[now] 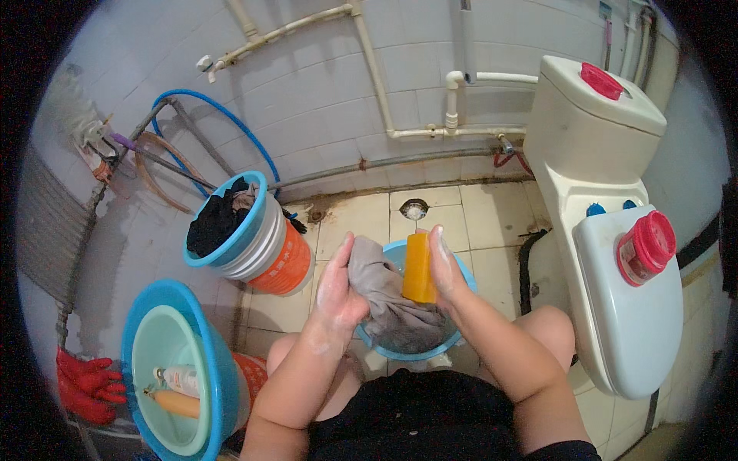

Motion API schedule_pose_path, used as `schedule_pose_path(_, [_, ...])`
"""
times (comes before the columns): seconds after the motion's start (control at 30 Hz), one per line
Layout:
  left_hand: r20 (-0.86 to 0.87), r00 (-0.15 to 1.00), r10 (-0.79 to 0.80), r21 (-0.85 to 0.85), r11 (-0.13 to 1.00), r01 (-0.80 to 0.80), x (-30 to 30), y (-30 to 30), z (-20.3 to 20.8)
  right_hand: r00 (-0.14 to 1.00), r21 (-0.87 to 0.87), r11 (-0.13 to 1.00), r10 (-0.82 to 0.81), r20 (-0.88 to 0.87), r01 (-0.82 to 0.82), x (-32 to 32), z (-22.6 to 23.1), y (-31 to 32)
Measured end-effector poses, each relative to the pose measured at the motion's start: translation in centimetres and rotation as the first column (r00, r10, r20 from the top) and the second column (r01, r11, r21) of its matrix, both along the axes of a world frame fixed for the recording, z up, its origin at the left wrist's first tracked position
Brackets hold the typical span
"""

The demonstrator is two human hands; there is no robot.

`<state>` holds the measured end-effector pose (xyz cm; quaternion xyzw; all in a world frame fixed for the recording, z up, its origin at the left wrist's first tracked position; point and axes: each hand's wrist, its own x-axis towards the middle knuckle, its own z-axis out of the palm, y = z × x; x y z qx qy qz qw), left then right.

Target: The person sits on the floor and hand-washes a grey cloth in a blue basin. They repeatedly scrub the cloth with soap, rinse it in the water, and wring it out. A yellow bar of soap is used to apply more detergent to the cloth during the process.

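In my right hand [443, 270] is a yellow-orange bar of soap [418, 267], gripped upright along its side. My left hand [338, 286], wet with suds, grips the edge of a grey cloth [388, 288], whose folds hang down and rest in a light blue basin [417, 356] on the floor between my knees. The soap is close against the right side of the cloth. Both hands are over the basin, a short way apart, and my fingers are partly hidden behind the cloth and the soap.
At the left, a blue basin of dark clothes [223, 223] tops a white and orange bucket [284, 257]. Nearer, nested basins [165, 330] hold bottles. Red gloves [88, 384] hang at far left. A toilet [630, 330] with a red tub [647, 247] stands right; a floor drain [413, 208] lies beyond.
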<state>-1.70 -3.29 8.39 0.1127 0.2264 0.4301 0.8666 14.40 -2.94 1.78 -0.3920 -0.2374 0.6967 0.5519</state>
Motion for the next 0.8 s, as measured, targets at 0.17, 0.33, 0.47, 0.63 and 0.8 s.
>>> schedule_pose_path(0.17, [-0.328,0.894,0.305,0.22,0.945,-0.242,2.5,-0.2,-1.9,0.816,0.426,0.9,-0.31,0.488,0.087,-4.4,-0.2,-3.1])
schedule_pose_path(0.33, [-0.347,0.892,0.29,0.235,0.947,-0.217,4.6,-1.8,-2.7,0.984,0.057,0.997,0.047,0.172,-0.057,-6.1,-6.4,-3.5])
schedule_pose_path(0.47, [-0.244,0.937,0.249,0.194,0.959,-0.205,3.5,-0.8,-4.6,0.99,-0.106,0.994,0.009,-0.139,-0.024,-5.0,-0.8,-3.8])
schedule_pose_path(0.63, [-0.231,0.947,0.222,0.271,0.95,-0.156,3.4,-1.1,-3.7,0.986,0.081,0.995,-0.037,-0.161,0.051,-0.5,1.3,-1.1])
schedule_pose_path(0.8, [-0.234,0.959,0.161,0.088,0.986,-0.144,1.4,0.6,-7.4,0.945,0.147,0.976,-0.112,-0.307,0.164,4.0,5.1,-1.5])
